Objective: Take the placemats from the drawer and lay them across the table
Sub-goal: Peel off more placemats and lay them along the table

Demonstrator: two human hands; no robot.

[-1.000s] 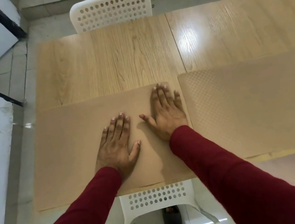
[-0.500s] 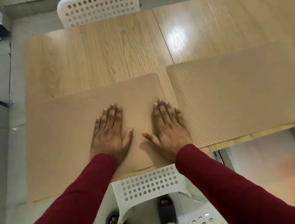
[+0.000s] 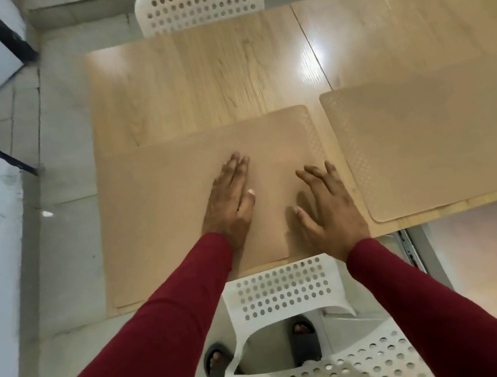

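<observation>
Tan, the left mat (image 3: 177,207) lay flat on the wood surface (image 3: 204,76), its long axis running left to right, its left end overhanging the edge. From the head view I saw my left hand (image 3: 229,201) resting on it, fingers together; my right hand (image 3: 327,207) hovered low near its right edge, fingers apart, clamped on nothing. The right mat (image 3: 437,135) sat just beside it, nearer my right hand.

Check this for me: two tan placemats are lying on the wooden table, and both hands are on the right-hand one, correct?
Not quite. Both hands are on the left-hand placemat, not the right-hand one. The head view shows the left hand and right hand there, while the right-hand placemat lies untouched beside it on the wooden table.
</observation>
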